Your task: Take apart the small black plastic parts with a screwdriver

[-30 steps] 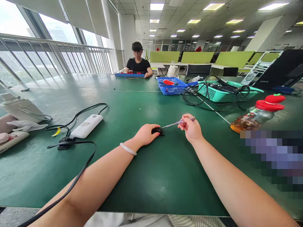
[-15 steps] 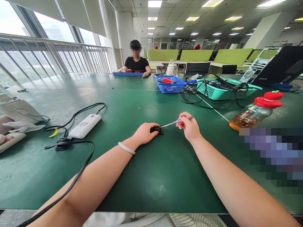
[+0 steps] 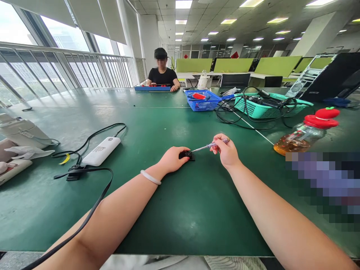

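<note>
My left hand [image 3: 174,158] is closed around a small black part [image 3: 189,154] and holds it down on the green table [image 3: 180,210]. The part's exact kind is too small to make out, and my fingers hide some of it. In my right hand [image 3: 226,150] is a screwdriver [image 3: 210,145] with a clear purplish handle, gripped between thumb and fingers. Its thin metal shaft slants down to the left, and the tip meets or nearly meets the black part's upper right side.
To the left lie a white power bank [image 3: 101,151] and a black cable [image 3: 105,187] crossing my left forearm. Beyond are a blue basket [image 3: 201,104] and a green basket [image 3: 264,111] with cables. A red-lidded jar [image 3: 298,138] stands right. Another person [image 3: 162,77] sits opposite.
Almost nothing differs. Both hands keep their places and their holds on the black part and the screwdriver; the view has shifted very slightly.
</note>
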{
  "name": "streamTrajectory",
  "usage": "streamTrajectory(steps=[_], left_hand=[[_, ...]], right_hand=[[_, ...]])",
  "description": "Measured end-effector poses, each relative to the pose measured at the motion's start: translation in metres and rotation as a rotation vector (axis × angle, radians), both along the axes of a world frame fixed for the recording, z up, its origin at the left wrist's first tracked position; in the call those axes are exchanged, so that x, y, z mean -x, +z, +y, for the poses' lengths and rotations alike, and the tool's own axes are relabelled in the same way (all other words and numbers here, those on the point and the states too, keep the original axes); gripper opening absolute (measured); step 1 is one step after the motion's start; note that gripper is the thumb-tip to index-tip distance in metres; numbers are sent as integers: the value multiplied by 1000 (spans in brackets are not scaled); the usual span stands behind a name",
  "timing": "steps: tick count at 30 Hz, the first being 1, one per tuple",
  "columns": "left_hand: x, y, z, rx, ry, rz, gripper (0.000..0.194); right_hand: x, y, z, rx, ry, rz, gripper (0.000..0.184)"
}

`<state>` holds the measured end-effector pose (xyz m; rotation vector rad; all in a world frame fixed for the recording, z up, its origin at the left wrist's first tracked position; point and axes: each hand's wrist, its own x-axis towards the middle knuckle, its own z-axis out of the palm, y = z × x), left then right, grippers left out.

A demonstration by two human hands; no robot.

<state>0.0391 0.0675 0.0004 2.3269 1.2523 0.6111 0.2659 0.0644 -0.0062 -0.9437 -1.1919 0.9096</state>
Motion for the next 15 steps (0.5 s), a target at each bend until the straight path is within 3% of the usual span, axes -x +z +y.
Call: streamTrajectory(steps=[15], left_hand=[[0, -1, 1, 31, -1, -21, 33]], right_hand=[[1, 5, -5, -43, 26, -73, 41]])
